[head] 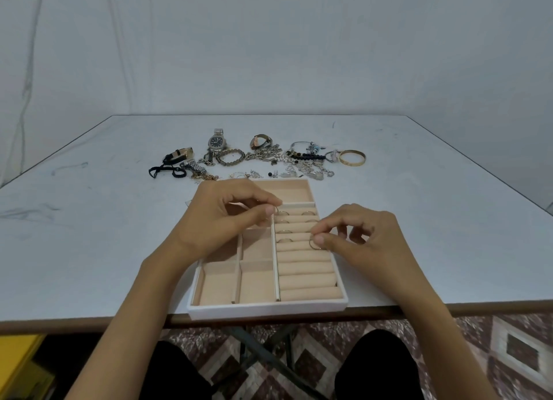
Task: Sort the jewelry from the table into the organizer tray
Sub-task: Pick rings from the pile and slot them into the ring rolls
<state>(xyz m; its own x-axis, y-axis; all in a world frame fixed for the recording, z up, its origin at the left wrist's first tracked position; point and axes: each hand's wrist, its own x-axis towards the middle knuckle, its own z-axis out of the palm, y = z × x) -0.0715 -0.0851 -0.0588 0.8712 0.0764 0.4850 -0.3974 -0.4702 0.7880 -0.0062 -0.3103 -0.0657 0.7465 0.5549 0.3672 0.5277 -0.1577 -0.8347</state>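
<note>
Head view, nearest first: two knees in black trousers (pixel 377 369) sit over a patterned floor (pixel 493 345), with a yellow object (pixel 18 357) at the near left. The table's (pixel 89 220) brown near edge runs across above them. The organizer tray (pixel 269 310) stands right at that edge, its white front wall along it and bare tabletop open on both sides.

Inside the tray, the open compartments (pixel 257 283) fill the near left and the ring rolls (pixel 308 268) run along the right side. The nearer rolls are bare; several rings (pixel 284 240) are seated in the farther slots.

The right hand (pixel 359 238) is over the tray's right rim. Its thumb and forefinger pinch a thin ring (pixel 314 244) upright at the rolls, and the other fingers are loosely curled.

The left hand (pixel 227 217) reaches across the middle of the tray. Its thumb and forefinger are closed on a small ring (pixel 276 211) at the far end of the roll section, just beside the divider.

Beyond the tray's far wall the unsorted jewelry lies in a loose row:
- a black-strap watch (pixel 176 155) and black cord (pixel 164 170) at left
- a silver watch (pixel 217 140) and beaded bracelet (pixel 230 157)
- a tangle of chains (pixel 264 154)
- a gold bangle (pixel 352 157) at right

Behind the row the tabletop lies bare to its far edge, against a pale cloth backdrop (pixel 269 40).
</note>
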